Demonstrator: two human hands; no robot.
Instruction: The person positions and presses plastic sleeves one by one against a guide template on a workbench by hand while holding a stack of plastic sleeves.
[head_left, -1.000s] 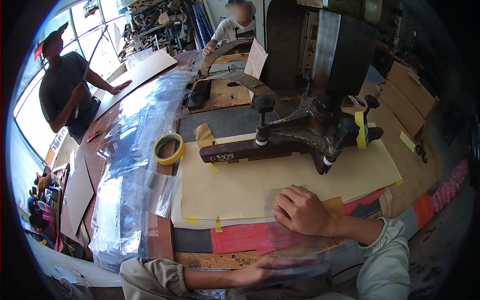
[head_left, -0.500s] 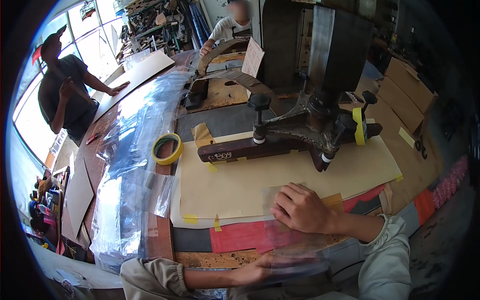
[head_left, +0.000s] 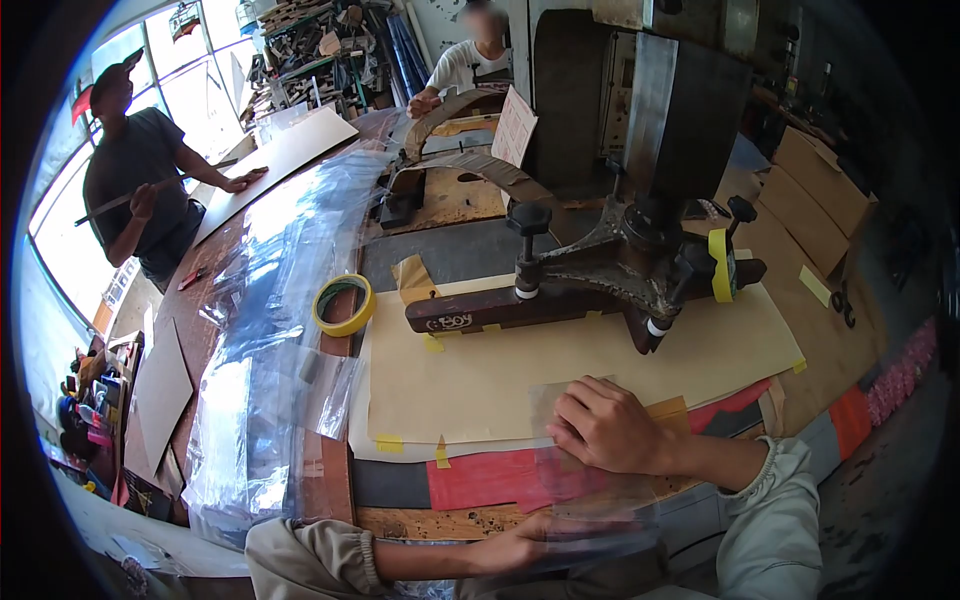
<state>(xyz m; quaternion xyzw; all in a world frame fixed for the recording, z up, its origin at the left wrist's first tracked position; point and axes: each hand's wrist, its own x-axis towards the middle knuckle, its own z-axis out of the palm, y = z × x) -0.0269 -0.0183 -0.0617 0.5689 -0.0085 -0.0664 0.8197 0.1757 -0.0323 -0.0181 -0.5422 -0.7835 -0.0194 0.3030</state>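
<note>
A clear plastic bag (head_left: 590,505) stretches between my hands over the near edge of the work surface. My right hand (head_left: 608,428) is closed on its upper part, fingers curled, above a cream paper sheet (head_left: 480,390). Lower down, my left hand (head_left: 528,543) grips the lower part of the bag, its fingertips partly covered by the film. Beyond my hands, a dark bar (head_left: 465,313) under a heavy metal press head (head_left: 640,250) lies across the cream sheet. Yellow tape pieces stick to the sheet's edges.
A yellow tape roll (head_left: 345,305) lies left of the sheet; another yellow roll (head_left: 719,265) hangs on the press. Clear plastic bags (head_left: 250,370) cover the left bench. Scissors (head_left: 845,303) lie right. One person (head_left: 145,180) stands left with a long strip; another (head_left: 470,65) is behind.
The person at left has tilted the long strip from near upright to a flatter slant. My hands hold almost the same pose on the bag; the whole view has shifted slightly.
</note>
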